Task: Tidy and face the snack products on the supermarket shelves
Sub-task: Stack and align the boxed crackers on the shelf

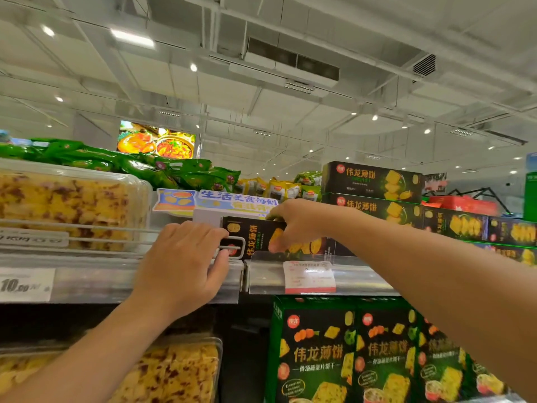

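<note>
Head view, looking up at the shelf edge (180, 274): the right hand (293, 225) grips a black cracker box (255, 237) printed 伟龙薄饼 in yellow, lying on its side just above that edge, thumb low on its front and fingers curled over its top. The left hand (183, 263) rests against the edge just left of the box, fingers bent over a white wire rail (116, 225). Left along the edge a price tag (24, 285) reads 10; behind the box a sign (232, 200) reads 生活美食每刻.
</note>
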`<act>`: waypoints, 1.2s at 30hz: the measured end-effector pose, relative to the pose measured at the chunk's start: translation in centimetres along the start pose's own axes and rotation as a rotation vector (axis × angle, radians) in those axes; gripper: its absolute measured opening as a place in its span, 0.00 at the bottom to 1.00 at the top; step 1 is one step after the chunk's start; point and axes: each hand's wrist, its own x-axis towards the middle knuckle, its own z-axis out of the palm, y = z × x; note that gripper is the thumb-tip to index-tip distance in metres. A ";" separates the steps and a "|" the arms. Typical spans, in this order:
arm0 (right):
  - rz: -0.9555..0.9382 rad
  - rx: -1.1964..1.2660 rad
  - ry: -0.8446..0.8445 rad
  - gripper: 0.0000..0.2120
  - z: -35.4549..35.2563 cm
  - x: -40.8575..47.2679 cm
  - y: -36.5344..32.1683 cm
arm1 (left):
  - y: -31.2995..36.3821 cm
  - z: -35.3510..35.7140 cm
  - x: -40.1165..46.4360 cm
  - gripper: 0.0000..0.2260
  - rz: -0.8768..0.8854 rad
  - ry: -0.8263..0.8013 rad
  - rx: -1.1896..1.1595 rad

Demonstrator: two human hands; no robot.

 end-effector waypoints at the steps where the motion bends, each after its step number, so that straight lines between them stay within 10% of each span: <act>1: 0.001 -0.006 0.001 0.26 0.0 0.0 -0.1 | 0.0 0.0 0.0 0.16 -0.001 -0.005 0.005; 9: -0.007 -0.057 0.030 0.38 -1.3 -1.8 0.2 | 0.1 0.1 0.0 0.16 0.003 0.016 0.028; 15: -0.087 -0.093 0.526 0.16 -6.1 -6.3 5.4 | 1.5 1.4 0.6 0.14 -0.080 0.153 0.064; 20: -0.052 -0.346 0.667 0.16 -8.2 -7.7 10.5 | 6.5 3.2 2.4 0.13 0.187 0.170 0.019; 27: 0.142 -0.253 0.461 0.32 -9.2 -6.1 13.9 | 10.7 6.9 4.6 0.14 0.303 0.108 0.079; 36: 0.136 -0.131 0.305 0.24 -10.3 -5.2 14.9 | 10.6 7.6 4.4 0.19 0.371 0.013 0.200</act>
